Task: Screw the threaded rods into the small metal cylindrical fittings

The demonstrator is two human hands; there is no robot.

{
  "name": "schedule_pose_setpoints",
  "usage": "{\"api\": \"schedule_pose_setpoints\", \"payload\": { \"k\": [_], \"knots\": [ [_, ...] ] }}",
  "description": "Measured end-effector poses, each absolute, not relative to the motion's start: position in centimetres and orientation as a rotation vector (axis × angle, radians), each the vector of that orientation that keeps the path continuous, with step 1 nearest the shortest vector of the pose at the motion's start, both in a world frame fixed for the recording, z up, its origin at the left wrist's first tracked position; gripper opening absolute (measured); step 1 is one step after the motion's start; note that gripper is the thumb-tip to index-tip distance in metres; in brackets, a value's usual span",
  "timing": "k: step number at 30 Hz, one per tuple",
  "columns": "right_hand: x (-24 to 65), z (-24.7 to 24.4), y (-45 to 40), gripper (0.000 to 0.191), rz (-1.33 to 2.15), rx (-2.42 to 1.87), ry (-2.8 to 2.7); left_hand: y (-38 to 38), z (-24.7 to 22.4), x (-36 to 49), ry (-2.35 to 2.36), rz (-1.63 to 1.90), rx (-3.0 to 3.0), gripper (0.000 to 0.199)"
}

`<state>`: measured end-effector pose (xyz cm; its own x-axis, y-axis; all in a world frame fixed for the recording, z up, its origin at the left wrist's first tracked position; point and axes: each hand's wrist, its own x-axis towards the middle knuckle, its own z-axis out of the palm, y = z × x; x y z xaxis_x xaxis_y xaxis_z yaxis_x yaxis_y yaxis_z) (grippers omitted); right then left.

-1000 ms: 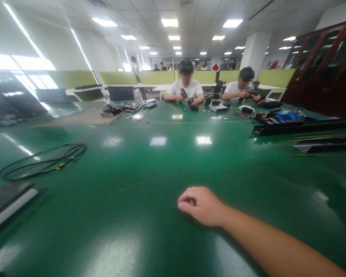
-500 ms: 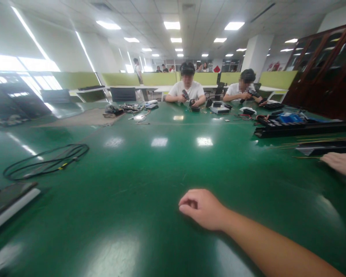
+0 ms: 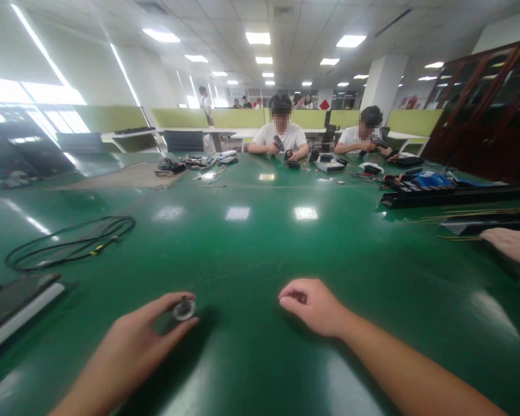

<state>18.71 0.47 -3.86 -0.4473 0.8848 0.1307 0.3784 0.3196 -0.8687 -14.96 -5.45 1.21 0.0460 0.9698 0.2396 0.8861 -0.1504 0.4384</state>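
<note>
My left hand (image 3: 134, 335) grips a small round part (image 3: 184, 310) between thumb and fingers, a little above the green table (image 3: 238, 254). The part has a pale, shiny rim and a dark centre; its exact kind is too blurred to tell. To the right, my right hand (image 3: 314, 306) rests low at the tabletop with its fingers curled in and the thumb against them. Whatever it holds, if anything, is hidden inside the fingers. A gap of bare green surface lies between the two hands.
A coiled black cable (image 3: 69, 245) lies at left, above a dark flat device with a pale edge (image 3: 23, 315). At far right, another person's hand (image 3: 509, 244) touches thin brass-coloured rods (image 3: 459, 237). A black rail (image 3: 442, 196) lies behind. Two people work across the table.
My left hand has come into view from the lower left, carrying the small round part. My right hand has shifted slightly right and stays curled.
</note>
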Motion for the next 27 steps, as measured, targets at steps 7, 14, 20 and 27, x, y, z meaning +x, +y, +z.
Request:
{"api": "schedule_pose_setpoints", "payload": {
  "k": [7,14,20,27],
  "knots": [
    [20.4,-4.6,1.5,0.018,1.428,-1.188,-1.63,-0.4,1.0,-2.6,1.438,0.62,2.155,0.023],
    [20.6,-4.7,0.3,0.03,1.295,-1.166,-1.587,0.6,-1.6,-1.4,1.35,0.76,2.042,0.02],
    [21.1,-4.8,-0.5,0.04,1.135,-1.192,-1.67,0.4,-2.1,-1.5,1.249,0.716,2.083,0.023],
    [21.3,-3.9,-0.9,0.042,0.843,-1.167,-1.84,0.7,-1.9,-1.4,1.14,0.656,2.137,0.026]
  ]
}}
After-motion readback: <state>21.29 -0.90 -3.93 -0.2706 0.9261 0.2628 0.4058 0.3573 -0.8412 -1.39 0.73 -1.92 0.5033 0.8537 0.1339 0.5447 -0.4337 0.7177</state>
